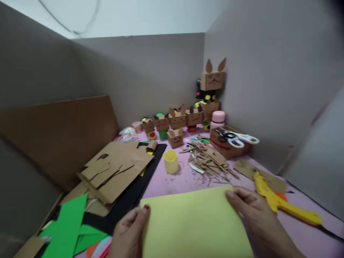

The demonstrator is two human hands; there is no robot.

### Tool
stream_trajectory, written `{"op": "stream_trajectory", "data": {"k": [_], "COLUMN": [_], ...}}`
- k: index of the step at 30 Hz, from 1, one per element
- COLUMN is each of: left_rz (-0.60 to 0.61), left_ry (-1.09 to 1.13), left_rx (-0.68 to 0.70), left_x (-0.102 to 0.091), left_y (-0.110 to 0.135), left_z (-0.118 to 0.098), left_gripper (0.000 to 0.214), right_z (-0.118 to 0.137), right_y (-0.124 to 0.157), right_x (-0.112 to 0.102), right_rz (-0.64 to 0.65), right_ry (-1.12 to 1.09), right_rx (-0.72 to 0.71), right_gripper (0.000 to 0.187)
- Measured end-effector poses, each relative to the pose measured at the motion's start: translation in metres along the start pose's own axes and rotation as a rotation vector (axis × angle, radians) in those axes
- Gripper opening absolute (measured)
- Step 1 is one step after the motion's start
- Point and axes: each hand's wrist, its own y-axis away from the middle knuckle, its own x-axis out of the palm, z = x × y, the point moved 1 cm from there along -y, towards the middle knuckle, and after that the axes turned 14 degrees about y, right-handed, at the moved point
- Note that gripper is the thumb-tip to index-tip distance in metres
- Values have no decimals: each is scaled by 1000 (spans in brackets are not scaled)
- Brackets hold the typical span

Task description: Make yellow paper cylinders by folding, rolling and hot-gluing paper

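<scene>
A yellow sheet of craft paper [193, 222] is stretched between my two hands at the bottom of the view. My left hand [129, 229] pinches its left edge near the upper corner, thumb on top. At the upper right corner my right hand [255, 215] grips it the same way. The sheet's lower edge runs out of view. Beyond it, a small yellow cylinder [171, 163] stands upright on the pink tabletop [156, 190]. To the right of my right hand lies a yellow glue gun [285, 206] with a dark cord.
Cardboard sheets [120, 168] and green paper [67, 225] lie left. Cardboard scraps [209, 159] are heaped centre-right, before a box [228, 143] holding white-handled scissors [239, 138]. Several cardboard animal heads [177, 120] stand at the back, beside a pink bottle [218, 119]. Grey partitions [150, 68] enclose the table.
</scene>
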Motion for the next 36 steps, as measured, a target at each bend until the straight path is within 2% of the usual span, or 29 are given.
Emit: {"op": "stream_trajectory", "data": {"k": [2, 5, 10, 18, 27, 32, 36], "left_rz": [-6, 11, 27, 33, 42, 44, 50], "left_ry": [14, -2, -4, 39, 50, 48, 47], "left_rx": [62, 91, 90, 77, 68, 64, 72], "left_x": [8, 9, 5, 6, 6, 4, 4], "left_y": [6, 10, 11, 14, 14, 13, 12], "left_z": [-2, -3, -3, -4, -2, -2, -2], "left_gripper": [30, 28, 28, 33, 34, 34, 33], "right_z": [-3, -6, -8, -13, -19, -22, -21], "right_y": [0, 0, 2, -1, -6, -10, -9], "right_x": [-2, -3, -4, -7, -17, -21, -20], "right_rz": [32, 64, 7, -4, 37, -21, 7], "right_ry": [-41, -61, -2, -60, 32, 68, 30], "right_rx": [75, 132, 134, 175, 176, 176, 176], "right_gripper": [26, 23, 22, 21, 17, 18, 18]}}
